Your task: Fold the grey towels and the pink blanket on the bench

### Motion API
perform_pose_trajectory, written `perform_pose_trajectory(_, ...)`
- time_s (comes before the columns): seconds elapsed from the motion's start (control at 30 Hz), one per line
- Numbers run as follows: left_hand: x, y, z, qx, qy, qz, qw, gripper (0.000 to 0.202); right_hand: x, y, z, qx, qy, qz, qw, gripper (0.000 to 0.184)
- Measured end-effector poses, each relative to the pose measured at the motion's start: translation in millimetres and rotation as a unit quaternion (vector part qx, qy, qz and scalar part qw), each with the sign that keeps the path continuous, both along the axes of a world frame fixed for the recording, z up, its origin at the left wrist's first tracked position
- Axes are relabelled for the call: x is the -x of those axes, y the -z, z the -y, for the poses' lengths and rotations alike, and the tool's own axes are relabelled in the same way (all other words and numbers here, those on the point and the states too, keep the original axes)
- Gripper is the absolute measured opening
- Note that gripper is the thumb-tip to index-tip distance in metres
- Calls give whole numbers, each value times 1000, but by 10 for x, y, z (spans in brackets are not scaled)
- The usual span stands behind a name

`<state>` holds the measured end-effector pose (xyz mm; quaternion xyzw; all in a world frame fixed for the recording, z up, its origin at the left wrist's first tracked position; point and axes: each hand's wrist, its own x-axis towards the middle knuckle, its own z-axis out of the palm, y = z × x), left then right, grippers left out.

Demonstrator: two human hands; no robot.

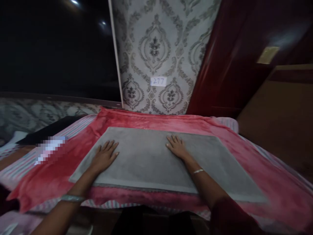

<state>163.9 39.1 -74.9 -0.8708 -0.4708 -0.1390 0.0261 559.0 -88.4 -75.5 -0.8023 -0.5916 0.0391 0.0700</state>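
A grey cloth (146, 160), which looks like a towel folded into a long rectangle, lies flat in front of me. Spread beneath it is a pink-red plush blanket (58, 176). My left hand (105, 156) rests palm down near the cloth's left end, fingers stretched apart. Toward the middle of its far half, my right hand (177, 147) also lies flat with spread fingers. Neither hand grips the fabric. A bracelet circles each wrist.
Striped fabric (19, 169) shows under the blanket at the sides. A large dark screen (56, 49) stands behind on the left, patterned wallpaper (154, 42) at the back. Dark red wood panelling (227, 58) and a brown board (281, 117) bound the right.
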Motion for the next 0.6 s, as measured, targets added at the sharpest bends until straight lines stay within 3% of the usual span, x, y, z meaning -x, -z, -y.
perform_pose_trajectory(0.17,32,-8,112,24,-5,12,1000,56,527,262,395,3,-212,-4,977,61)
perform_pose_trajectory(0.3,24,-14,144,32,-1,18,999,56,972,219,817,19,-357,-66,932,66)
perform_pose_trajectory(0.47,55,-44,148,53,1,2,999,56,1332,-14,964,58,-439,-173,879,67)
perform_pose_trajectory(0.53,134,-80,142,75,-6,-8,997,57,1330,-61,834,44,-437,-213,873,67)
perform_pose_trajectory(0.6,273,-106,145,91,-32,-7,995,58,1241,-58,595,-1,-404,-226,886,70)
